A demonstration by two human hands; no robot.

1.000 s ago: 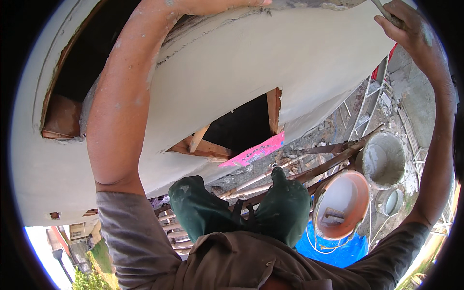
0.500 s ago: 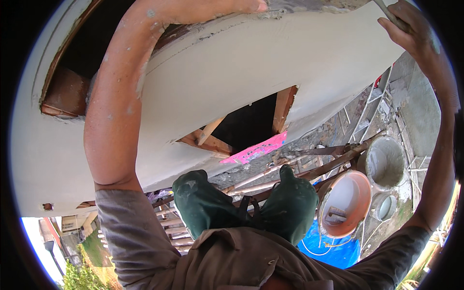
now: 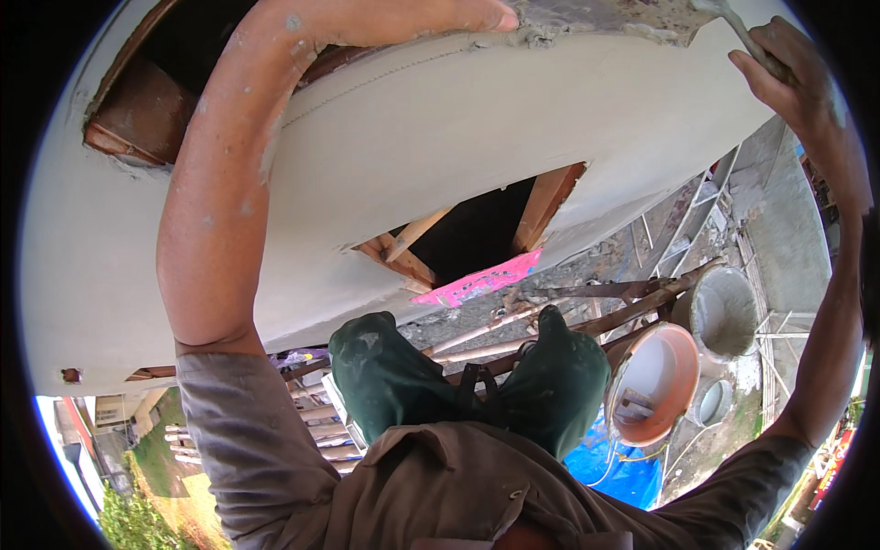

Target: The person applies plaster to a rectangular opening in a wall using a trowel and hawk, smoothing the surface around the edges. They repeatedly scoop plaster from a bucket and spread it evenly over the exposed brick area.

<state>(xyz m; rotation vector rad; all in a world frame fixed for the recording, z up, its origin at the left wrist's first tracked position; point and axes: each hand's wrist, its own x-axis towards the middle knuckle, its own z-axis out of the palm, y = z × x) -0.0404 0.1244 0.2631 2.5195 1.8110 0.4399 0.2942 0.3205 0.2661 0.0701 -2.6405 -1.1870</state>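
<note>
Across the top edge lies my left hand [image 3: 431,16], its thumb stretched along a rough, mortar-smeared edge of the white wall [image 3: 394,128]. The other fingers are out of the picture, so their hold is hidden. At the upper right my right hand [image 3: 793,73] is wrapped round the handle of a trowel [image 3: 733,20]. Its curved metal shank reaches up to the left, and the blade can hardly be made out. Between the hands is a patch of wet grey mortar [image 3: 623,20], with lumps hanging at its lower edge near my left thumb.
Two openings [image 3: 477,229] [image 3: 147,101] with wooden frames break the wall; a pink sheet [image 3: 481,280] edges one. Below right stand an orange tub [image 3: 678,367] of pale liquid, a grey bucket [image 3: 724,312] and a smaller pail [image 3: 713,401]. Poles [image 3: 632,316], a ladder [image 3: 706,206] and a blue tarp [image 3: 587,463] lie lower.
My right hand and the trowel sit slightly lower and further right in view, with more of the shank and mortar patch showing. My left hand stays at the edge; the whole view has shifted slightly.
</note>
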